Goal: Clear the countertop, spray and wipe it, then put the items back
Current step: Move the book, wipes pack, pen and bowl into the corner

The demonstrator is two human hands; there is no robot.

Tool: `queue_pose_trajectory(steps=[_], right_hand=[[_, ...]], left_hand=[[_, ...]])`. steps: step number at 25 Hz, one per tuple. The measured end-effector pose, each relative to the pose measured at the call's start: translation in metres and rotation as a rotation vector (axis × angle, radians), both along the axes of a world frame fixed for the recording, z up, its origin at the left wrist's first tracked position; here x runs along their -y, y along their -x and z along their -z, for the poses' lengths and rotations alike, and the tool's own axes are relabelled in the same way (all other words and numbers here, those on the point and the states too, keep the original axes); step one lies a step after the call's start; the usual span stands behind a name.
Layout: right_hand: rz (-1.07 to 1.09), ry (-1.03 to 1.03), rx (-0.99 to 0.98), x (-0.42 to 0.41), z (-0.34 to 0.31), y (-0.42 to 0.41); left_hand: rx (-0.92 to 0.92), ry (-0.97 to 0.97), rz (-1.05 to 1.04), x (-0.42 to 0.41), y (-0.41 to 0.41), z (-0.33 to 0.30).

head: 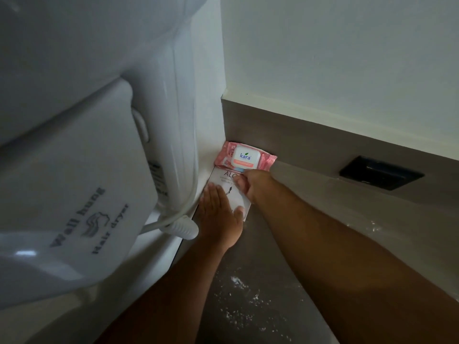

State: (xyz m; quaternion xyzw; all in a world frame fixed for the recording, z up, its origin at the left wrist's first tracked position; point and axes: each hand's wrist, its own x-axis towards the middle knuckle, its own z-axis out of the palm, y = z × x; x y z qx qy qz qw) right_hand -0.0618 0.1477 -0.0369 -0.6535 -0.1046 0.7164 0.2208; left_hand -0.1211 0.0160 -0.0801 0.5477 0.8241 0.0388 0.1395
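Observation:
A pink pack of wet wipes [244,156] with a white lid lies in the far corner of the grey-brown countertop [310,219]. In front of it lies a white card or booklet [223,178] with dark print. My left hand [219,214] rests flat on the card, fingers spread a little. My right hand [249,183] is curled at the card's far right edge, fingertips at the seam between card and wipes pack. Whether it grips the card or the pack I cannot tell.
A white wall-hung hair dryer [82,170] fills the left, its cord [173,219] hanging near my left hand. A black socket plate [380,172] sits in the backsplash at right. White specks [243,294] dot the near countertop.

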Motion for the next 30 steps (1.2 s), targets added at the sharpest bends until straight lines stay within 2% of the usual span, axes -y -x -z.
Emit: queue_pose_trajectory(steps=[3,5,8,11,13,15,17,19,22,25,28,30], right_hand=[[-0.015,-0.017,-0.07,0.017,-0.019,-0.024],[0.003,-0.094,-0.037,0.043,-0.033,-0.054],[0.02,-0.257,0.106,0.102,-0.052,-0.109],[-0.003,-0.451,0.351,0.169,-0.067,-0.178],[-0.122,-0.544,0.607,0.212,-0.072,-0.227],[-0.176,-0.568,0.807,0.248,-0.071,-0.275],[-0.156,-0.536,0.913,0.276,-0.067,-0.309],[-0.165,-0.521,1.013,0.299,-0.06,-0.338],[-0.344,-0.489,1.203,0.319,-0.043,-0.375],[-0.593,-0.378,1.253,0.32,-0.03,-0.389],[-0.826,-0.45,1.309,0.313,-0.022,-0.386],[-0.876,-0.481,1.322,0.307,-0.024,-0.38]], left_hand=[[0.026,-0.016,0.001,-0.001,0.001,0.003],[0.062,0.0,0.008,-0.003,0.0,0.0],[0.096,0.016,-0.019,0.0,0.0,-0.01],[0.05,-0.1,0.026,0.004,-0.016,-0.019],[0.018,-0.239,0.193,0.007,-0.048,-0.023],[-0.016,-0.32,0.477,0.014,-0.094,-0.028],[-0.004,-0.301,0.752,0.023,-0.142,-0.033],[0.039,-0.208,0.934,0.035,-0.19,-0.035],[-0.008,-0.061,1.052,0.049,-0.237,-0.028],[-0.029,-0.055,1.021,0.055,-0.248,-0.023],[-0.086,-0.055,1.022,0.056,-0.255,-0.025],[-0.109,-0.063,0.97,0.056,-0.253,-0.031]])
